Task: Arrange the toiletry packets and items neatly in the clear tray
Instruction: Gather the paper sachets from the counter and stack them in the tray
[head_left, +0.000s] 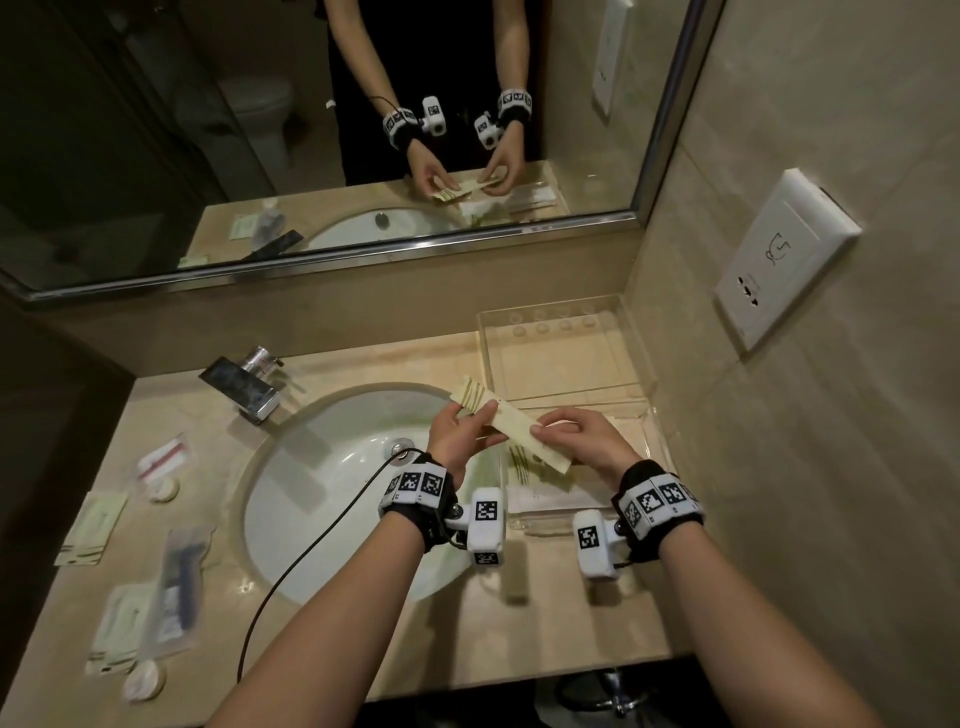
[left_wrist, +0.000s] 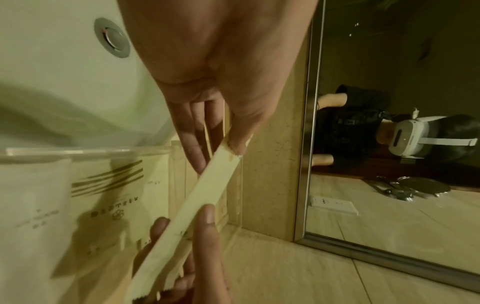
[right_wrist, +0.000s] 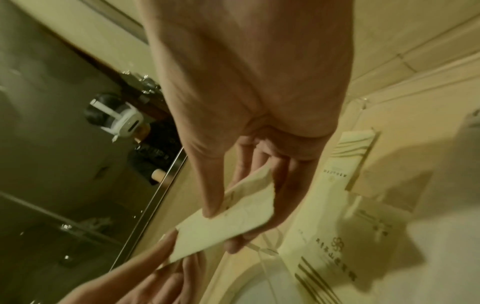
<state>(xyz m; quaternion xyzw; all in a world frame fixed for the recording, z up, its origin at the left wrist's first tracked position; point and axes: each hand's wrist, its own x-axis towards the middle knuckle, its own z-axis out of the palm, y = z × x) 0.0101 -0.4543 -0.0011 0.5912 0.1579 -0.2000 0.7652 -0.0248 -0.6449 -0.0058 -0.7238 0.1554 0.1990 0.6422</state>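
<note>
Beige marble counter (head_left: 332, 613) runs around an oval white sink (head_left: 311, 499) under a wide wall mirror (head_left: 311, 130), with a chrome faucet (head_left: 249, 384) at the back left. Both hands hold one long, narrow, pale-yellow paper packet (head_left: 511, 427) in the air, above the sink's right rim and the near-left part of the clear tray. The packet slants from upper left to lower right; its far end carries thin olive-green curved stripes, and the near end is plain with a serrated edge in the left wrist view. The left hand (head_left: 460, 436) pinches the striped end between thumb and fingers, while the right hand (head_left: 582, 434) pinches the packet farther along, thumb on top and fingers beneath.

Right of the sink, against the tiled wall, sits the clear rectangular acrylic tray (head_left: 566, 322), split by a low divider. Its far compartment shows only small round dimples at the back. Its near compartment holds flat cream packets with the same olive stripes (head_left: 524, 465), lying side by side.

Left of the sink lie more items, well apart from the tray: a clear pouch with a red stripe (head_left: 163, 457), a small round white container (head_left: 165, 488), a flat pale-green packet (head_left: 93, 527), and a clear plastic bag holding a dark item (head_left: 179, 571).
</note>
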